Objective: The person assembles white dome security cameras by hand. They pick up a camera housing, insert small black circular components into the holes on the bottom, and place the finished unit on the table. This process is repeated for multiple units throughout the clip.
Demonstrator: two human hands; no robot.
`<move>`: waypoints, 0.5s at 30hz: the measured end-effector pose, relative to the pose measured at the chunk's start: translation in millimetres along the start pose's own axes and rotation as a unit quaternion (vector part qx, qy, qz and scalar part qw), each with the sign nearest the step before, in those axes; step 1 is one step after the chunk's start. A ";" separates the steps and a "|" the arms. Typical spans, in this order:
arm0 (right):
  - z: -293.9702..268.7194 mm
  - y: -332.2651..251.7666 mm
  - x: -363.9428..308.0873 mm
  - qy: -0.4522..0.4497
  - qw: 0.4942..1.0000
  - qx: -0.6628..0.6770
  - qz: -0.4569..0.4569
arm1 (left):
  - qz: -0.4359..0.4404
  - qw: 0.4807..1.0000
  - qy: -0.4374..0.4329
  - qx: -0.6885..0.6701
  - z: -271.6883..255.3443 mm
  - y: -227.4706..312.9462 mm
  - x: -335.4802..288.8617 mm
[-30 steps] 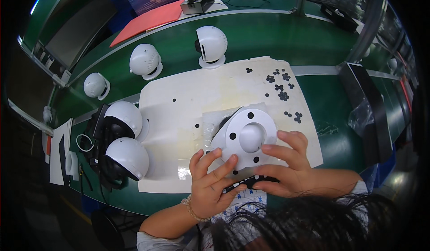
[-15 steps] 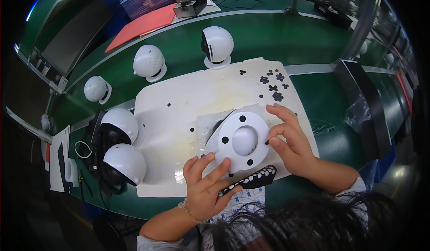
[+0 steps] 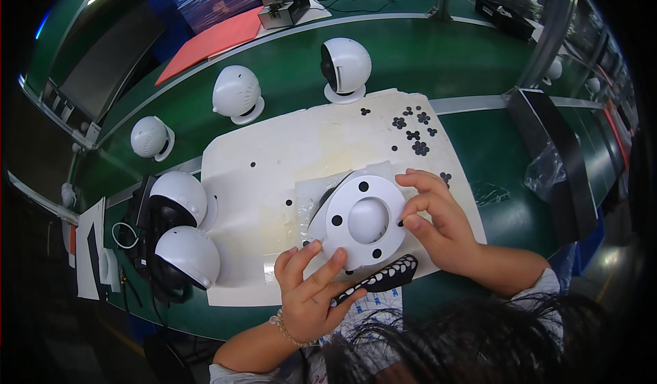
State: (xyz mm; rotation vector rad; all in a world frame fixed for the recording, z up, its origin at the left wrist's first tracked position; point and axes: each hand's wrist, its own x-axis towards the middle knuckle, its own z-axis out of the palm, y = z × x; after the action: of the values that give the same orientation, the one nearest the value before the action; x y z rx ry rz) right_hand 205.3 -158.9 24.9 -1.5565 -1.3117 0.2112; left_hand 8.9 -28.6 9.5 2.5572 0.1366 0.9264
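Note:
A white ball-shaped device lies with its flat ring base (image 3: 342, 240) facing up, on a clear plastic wrap (image 3: 306, 199). Round black pads (image 3: 364, 187) sit on the ring at its top, left and bottom. At the ring's right edge, my right hand (image 3: 445, 230) pinches thumb and forefinger at another small black pad (image 3: 401, 224). My left hand (image 3: 309, 295) rests its fingertips along the ring's lower left rim. Between its thumb and fingers it grips a black sheet of die-cut pads (image 3: 383, 279), with white round holes along it.
Under the work lies a cream board (image 3: 239, 226) with loose black pad clusters (image 3: 420, 148). White ball devices (image 3: 236, 93) stand at the back, and two (image 3: 188, 257) sit at left. A black box-like channel (image 3: 547, 165) stands at right. Metal rails frame the green table (image 3: 438, 48).
The view has shifted slightly. Both hands keep about the same places on the ring, with the right thumb and forefinger still pressed at its right edge.

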 end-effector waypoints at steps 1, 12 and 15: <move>1.1 1.3 -0.6 0.000 1.000 0.016 0.006 | -0.002 1.000 0.000 0.000 0.0 0.5 0.0; -9.1 12.2 -4.1 0.053 0.984 -0.127 -0.114 | 0.001 1.000 0.006 0.021 0.5 2.7 0.3; -0.4 11.3 -3.4 0.009 0.967 0.205 0.154 | 0.006 1.000 0.002 0.017 1.2 1.2 1.6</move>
State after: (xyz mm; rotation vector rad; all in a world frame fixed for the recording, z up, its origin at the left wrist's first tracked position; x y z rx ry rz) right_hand 211.3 -160.2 14.8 -1.3895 -0.9321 0.6231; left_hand 10.8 -29.8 10.1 2.5912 0.1387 0.9422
